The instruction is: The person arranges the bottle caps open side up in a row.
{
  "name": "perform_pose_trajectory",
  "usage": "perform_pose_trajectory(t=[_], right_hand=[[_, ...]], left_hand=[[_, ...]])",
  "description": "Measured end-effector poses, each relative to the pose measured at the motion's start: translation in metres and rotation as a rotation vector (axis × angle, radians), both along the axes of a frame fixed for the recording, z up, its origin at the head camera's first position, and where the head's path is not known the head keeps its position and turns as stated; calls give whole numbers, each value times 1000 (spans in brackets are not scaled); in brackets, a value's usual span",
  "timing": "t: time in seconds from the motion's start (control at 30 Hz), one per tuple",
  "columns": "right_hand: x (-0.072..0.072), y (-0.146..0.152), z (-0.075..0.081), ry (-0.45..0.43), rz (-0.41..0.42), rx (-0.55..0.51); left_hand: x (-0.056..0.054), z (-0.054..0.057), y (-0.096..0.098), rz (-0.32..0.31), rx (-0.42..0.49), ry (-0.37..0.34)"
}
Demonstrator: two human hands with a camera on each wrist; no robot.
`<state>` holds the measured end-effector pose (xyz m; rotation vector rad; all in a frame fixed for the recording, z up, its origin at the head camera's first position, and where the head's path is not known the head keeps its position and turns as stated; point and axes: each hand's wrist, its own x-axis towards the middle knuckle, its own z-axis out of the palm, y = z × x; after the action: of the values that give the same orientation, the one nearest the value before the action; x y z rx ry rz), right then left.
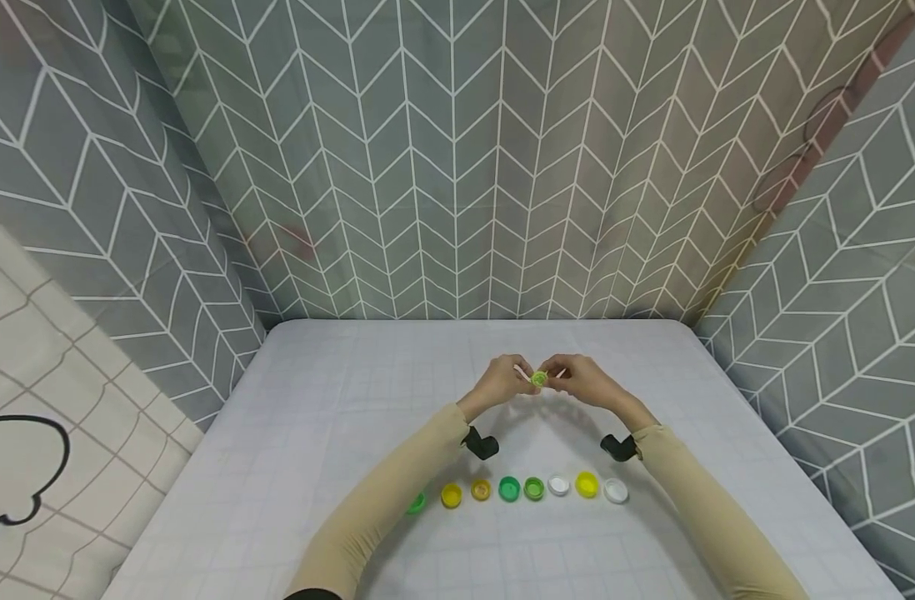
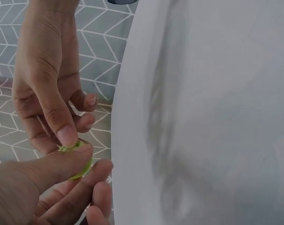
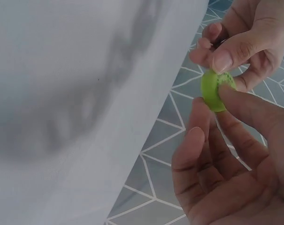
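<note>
A small round lime-green bottle cap (image 1: 539, 379) is held up between both hands above the far part of the table. The left hand (image 1: 502, 382) pinches it from one side and the right hand (image 1: 583, 382) pinches it from the other, each with thumb and fingers. Darker green marks show on the face of the cap (image 3: 209, 89) in the right wrist view. In the left wrist view, the left thumb covers much of the cap (image 2: 87, 168).
Nearer the person, several caps stand in a row on the white-covered table (image 1: 315, 417): a yellow cap (image 1: 451, 496), a teal cap (image 1: 509, 489) and a white cap (image 1: 616, 491) among them. The left sleeve partly hides a green cap (image 1: 416, 503). Patterned curtains (image 1: 457, 167) surround the table.
</note>
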<state>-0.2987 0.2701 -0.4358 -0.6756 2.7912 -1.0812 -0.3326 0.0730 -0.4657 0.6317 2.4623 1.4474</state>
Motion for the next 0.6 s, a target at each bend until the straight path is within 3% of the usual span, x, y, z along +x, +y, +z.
perform_pose_trajectory(t=[0.27, 0.6], right_hand=[[-4, -1, -4, -40, -13, -46], [-2, -4, -6, -27, -18, -25]], left_hand=[[-2, -1, -4, -3, 38, -51], [-3, -3, -9, 49, 23, -82]])
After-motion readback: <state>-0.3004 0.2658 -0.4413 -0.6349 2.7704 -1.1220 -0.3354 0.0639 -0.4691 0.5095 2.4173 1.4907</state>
